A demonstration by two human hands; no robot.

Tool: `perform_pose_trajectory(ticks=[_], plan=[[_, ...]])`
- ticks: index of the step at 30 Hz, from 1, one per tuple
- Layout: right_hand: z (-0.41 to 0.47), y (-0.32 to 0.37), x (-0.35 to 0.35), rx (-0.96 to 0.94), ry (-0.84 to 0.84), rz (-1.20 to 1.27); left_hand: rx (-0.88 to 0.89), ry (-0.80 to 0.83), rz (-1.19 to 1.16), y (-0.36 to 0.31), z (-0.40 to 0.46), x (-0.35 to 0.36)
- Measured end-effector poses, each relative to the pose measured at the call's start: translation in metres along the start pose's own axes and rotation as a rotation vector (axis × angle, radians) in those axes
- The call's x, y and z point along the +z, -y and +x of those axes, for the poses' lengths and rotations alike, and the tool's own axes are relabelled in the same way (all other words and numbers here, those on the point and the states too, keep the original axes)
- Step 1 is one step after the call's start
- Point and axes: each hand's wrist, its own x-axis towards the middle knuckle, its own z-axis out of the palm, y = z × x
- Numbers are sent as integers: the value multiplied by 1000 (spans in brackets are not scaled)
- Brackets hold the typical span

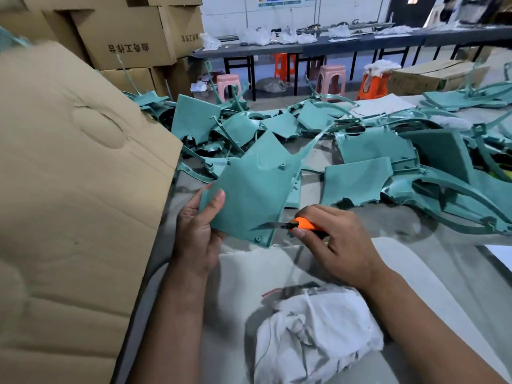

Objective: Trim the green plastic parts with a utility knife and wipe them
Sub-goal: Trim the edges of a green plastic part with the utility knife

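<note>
Nearest, a crumpled white rag [318, 331] lies on the counter [415, 225] between the two forearms, beside a pale flat sheet that covers the near part of the surface. Above it, the left hand [198, 231] grips the lower left corner of a flat green plastic panel [249, 189], with the thumb pressed on the panel's face and the fingers curled behind it; the panel is held tilted, clear of the counter. To the right, the right hand [335, 239] is closed around an orange utility knife [303, 224], and the extended blade lies against the panel near its lower right edge. A large cardboard flap [69, 189] stands along the left side, just beside the left hand. Beyond the held panel, a heap of green plastic parts [360, 151] covers the middle and right of the counter, mixing flat panels with curved strips and frames, many overlapping. Farther back on the left, printed cardboard boxes [130, 34] are stacked. At the far end, pink stools [331, 79] and orange stools [374, 84] stand on the floor before a long dark table [360, 41] that carries white rags and small parts too distant to identify.
</note>
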Motion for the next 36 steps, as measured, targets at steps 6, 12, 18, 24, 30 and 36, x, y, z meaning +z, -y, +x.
perform_pose_trajectory(ticks=[6, 12, 18, 24, 30, 36], plan=[[-4, -10, -13, 162, -330, 34, -70, 157, 77, -11, 1, -18], [-8, -37, -31, 620, -528, -282, -36, 243, 93, -15, -2, -22], [-14, -54, -42, 893, -423, -556, 51, 232, -21, -12, -4, -13], [-4, -33, -31, 620, -530, -317, 367, 154, 494, -12, -2, -7], [1, -13, -9, 403, -225, -388, 590, 157, 861, -9, -15, 11], [2, -8, -5, 405, -89, -340, 620, 243, 953, -10, -21, 19]])
